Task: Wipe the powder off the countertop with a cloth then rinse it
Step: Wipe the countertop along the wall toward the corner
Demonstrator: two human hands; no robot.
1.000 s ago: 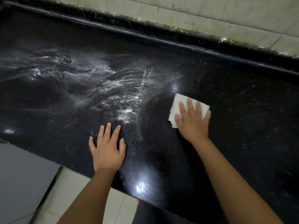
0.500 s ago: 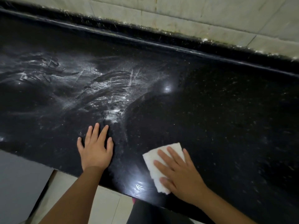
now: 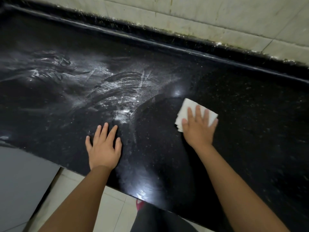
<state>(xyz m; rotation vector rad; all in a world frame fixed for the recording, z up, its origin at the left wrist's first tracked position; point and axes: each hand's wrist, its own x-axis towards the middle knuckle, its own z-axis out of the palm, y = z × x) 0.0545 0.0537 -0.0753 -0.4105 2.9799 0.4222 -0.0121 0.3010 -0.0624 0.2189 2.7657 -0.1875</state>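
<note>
**Powder lies to the left of the cloth; your right hand is on it**

Head view, the only one.

- Your right hand (image 3: 198, 129) lies flat on the folded white cloth (image 3: 185, 109), fingers straight and spread, pressing it onto the black table (image 3: 250, 131). Nothing is pinched or curled; the cloth's far corners stick out past the fingertips.
- Your left hand (image 3: 103, 148) is spread flat on the bare table near the front edge, holding nothing. It reads as a brace.
- The powder (image 3: 117, 91) is a broad white smear with streaks through it. From the cloth it sits at about 9 to 10 o'clock, and from your left hand at about 12 o'clock, just past the fingertips. Its long axis runs left to right along the table, thinning toward the far left edge of the frame.
- Between cloth and smear there is a dark curved patch that looks wiped. The table to the right of the cloth shows only fine specks.
- Judgement: the wipe is partly done and most of the powder remains. The right hand holds the cloth, so the next pass would run from it toward 9 o'clock. The left hand is nearer the powder but sits close to that path; it may need to shift.
- No tap or sink is in view, so I cannot tell where the rinse would happen.
- A pale tiled wall (image 3: 217, 15) backs the table; pale floor tiles (image 3: 113, 206) show below its front edge.
</note>
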